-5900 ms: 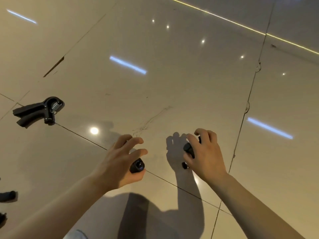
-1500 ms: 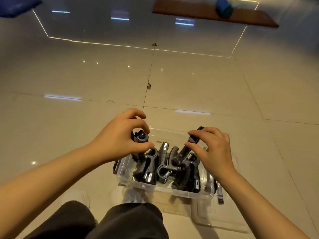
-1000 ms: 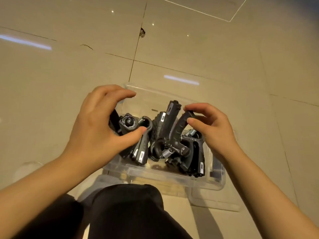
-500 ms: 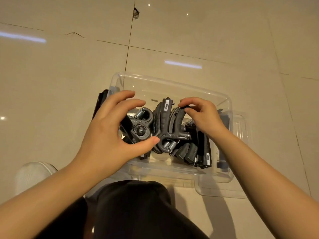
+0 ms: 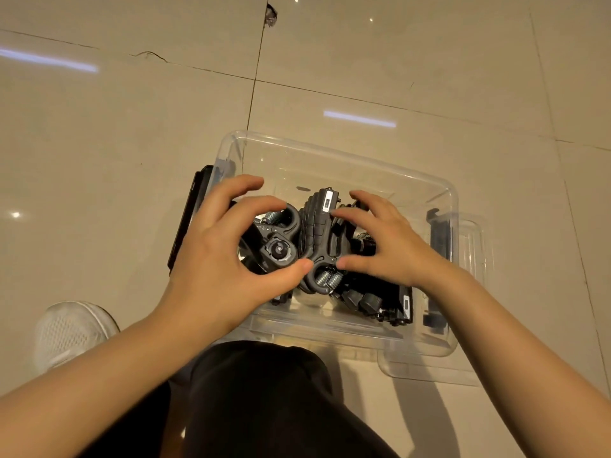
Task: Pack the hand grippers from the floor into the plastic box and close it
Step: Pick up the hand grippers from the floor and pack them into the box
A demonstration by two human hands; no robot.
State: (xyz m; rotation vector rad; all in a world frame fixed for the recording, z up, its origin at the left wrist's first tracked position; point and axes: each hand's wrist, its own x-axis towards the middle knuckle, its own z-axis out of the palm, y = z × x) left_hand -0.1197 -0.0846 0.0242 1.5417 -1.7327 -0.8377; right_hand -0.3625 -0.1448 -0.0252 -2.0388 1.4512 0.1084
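In the clear plastic box [image 5: 334, 153] on the floor: black hand grippers [image 5: 317, 233] piled | left hand [image 5: 228, 256], right hand [image 5: 386, 246] spread, curled loosely, gripping nothing | likely stiff, springy, tangle-prone; grasp handles.

Looking straight down at a clear plastic box [image 5: 337, 153] on a beige tiled floor [image 5: 99, 143]. Inside, a heap of black hand grippers [image 5: 317, 233] with metal springs. Left hand [image 5: 224, 259] at nine o'clock of the heap, fingers curved over a gripper's round dial. Right hand [image 5: 386, 246] at three o'clock, fingers spread, resting on the heap. White shoe [image 5: 66, 332] at eight o'clock.
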